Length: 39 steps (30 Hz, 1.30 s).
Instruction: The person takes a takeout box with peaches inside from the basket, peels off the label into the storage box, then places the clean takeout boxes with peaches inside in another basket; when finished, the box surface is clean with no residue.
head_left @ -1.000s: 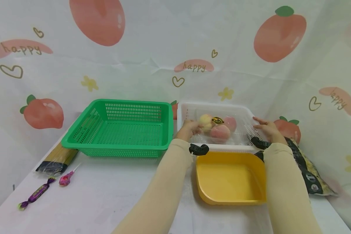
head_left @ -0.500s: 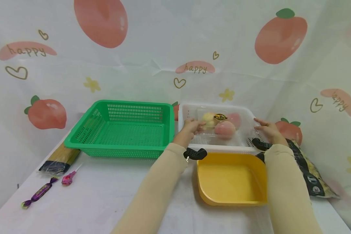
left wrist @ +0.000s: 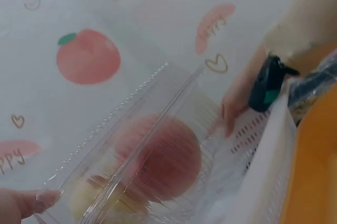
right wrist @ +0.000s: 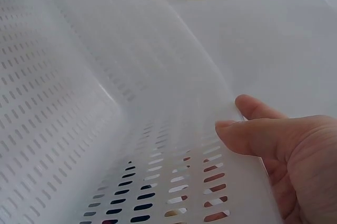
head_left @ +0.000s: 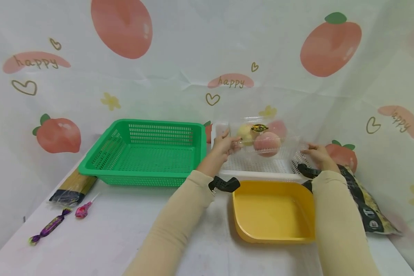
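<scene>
- Head view: my left hand (head_left: 224,143) pinches the left edge of a clear fruit box (head_left: 262,136), held just above the white basket (head_left: 258,168) at the far right of the table (head_left: 124,230).
- My right hand (head_left: 317,153) grips the white basket's right rim, thumb curled over the edge.
- Peaches (head_left: 266,143) show through the box.
- A yellow tray (head_left: 272,211) sits nearer; a green basket (head_left: 141,153) stands to the left.
</scene>
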Each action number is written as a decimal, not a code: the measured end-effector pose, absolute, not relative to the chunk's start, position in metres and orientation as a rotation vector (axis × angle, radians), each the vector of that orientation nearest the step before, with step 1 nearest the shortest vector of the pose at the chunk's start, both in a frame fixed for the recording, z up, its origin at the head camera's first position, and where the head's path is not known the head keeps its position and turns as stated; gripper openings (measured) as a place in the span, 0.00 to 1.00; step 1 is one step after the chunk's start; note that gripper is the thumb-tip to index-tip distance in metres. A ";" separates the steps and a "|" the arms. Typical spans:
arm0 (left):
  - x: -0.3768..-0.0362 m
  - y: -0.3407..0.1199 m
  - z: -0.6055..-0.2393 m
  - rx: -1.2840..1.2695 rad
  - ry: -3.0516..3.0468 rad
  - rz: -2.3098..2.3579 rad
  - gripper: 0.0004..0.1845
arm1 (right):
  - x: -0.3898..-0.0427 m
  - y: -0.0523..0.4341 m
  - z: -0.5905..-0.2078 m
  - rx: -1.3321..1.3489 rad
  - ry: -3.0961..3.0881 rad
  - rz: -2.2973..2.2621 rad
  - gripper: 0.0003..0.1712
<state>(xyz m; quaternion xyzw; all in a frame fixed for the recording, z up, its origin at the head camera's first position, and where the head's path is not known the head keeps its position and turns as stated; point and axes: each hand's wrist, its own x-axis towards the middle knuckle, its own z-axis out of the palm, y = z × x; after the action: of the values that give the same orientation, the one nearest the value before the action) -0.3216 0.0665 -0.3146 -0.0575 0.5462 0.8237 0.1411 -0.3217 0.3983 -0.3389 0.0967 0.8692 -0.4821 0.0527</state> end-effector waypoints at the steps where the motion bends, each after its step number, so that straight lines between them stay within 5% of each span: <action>1: -0.320 0.065 -0.311 -0.160 1.563 2.395 0.37 | -0.322 0.398 -0.339 0.300 2.645 -1.461 0.37; 15: -0.284 0.025 -0.281 -0.028 1.437 2.577 0.36 | -0.322 0.398 -0.338 0.237 2.617 -1.494 0.34; 39: -0.170 -0.080 -0.299 0.077 1.461 2.518 0.33 | -0.321 0.402 -0.339 0.307 2.626 -1.412 0.34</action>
<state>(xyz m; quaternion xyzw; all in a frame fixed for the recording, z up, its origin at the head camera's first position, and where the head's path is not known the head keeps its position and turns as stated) -0.1698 -0.0799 -0.2987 0.0262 0.4983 0.8590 0.1144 -0.3210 0.4016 -0.3391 0.1022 0.8739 -0.4698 0.0721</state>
